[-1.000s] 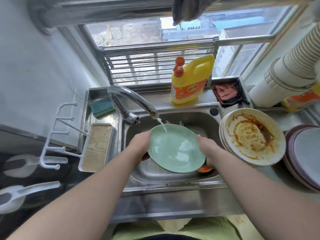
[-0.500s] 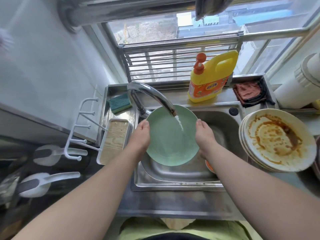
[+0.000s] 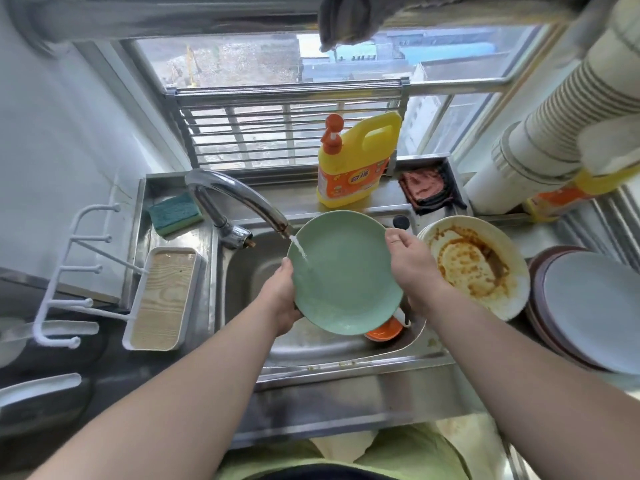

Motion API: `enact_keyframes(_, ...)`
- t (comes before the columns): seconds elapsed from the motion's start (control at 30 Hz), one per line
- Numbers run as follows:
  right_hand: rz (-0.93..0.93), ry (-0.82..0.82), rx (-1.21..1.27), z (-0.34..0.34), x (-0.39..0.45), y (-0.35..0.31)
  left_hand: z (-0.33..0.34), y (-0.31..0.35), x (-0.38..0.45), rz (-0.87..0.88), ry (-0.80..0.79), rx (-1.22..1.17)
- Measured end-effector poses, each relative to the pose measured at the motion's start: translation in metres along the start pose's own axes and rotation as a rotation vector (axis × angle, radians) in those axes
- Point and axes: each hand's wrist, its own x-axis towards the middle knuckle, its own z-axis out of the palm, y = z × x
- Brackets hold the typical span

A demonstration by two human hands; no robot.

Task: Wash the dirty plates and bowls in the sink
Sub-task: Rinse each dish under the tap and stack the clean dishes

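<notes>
green plate [image 3: 346, 275] over sink [image 3: 242, 271], tilted under faucet [image 3: 239, 199] stream | left hand [image 3: 282, 296] grip: clasps near-left rim | right hand [image 3: 412, 261] grip: clasps right rim | sauce-stained plates [image 3: 485, 271] stacked right of sink

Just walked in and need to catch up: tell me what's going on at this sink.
A person is rinsing a green plate under the running faucet, the left hand gripping its lower left rim and the right hand its right edge. A stack of sauce-stained plates waits beside the sink, and an orange dish lies in the basin.
</notes>
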Motion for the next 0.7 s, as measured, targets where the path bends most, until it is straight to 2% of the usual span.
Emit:
enact_keyframes(0.13,-0.036,-0.023,-0.021,-0.025,-0.005,-0.004,0.019,0.001,0.003,-0.013,-0.08,0.047)
enact_keyframes(0.33,0.039,-0.222,-0.027,-0.045,-0.017,-0.016,0.021,0.003,0.01,-0.056,-0.13,0.17)
enact_keyframes(0.47,0.067,-0.267,-0.106,-0.05,-0.022,-0.023,0.009,0.003,0.013,-0.224,-0.159,0.216)
enact_keyframes(0.6,0.052,-0.305,-0.146,-0.045,-0.022,-0.025,-0.007,0.006,0.011,-0.413,-0.29,0.369)
enact_keyframes(0.7,0.006,-0.228,-0.15,-0.038,-0.015,-0.022,-0.02,0.004,0.01,-0.461,-0.392,0.319)
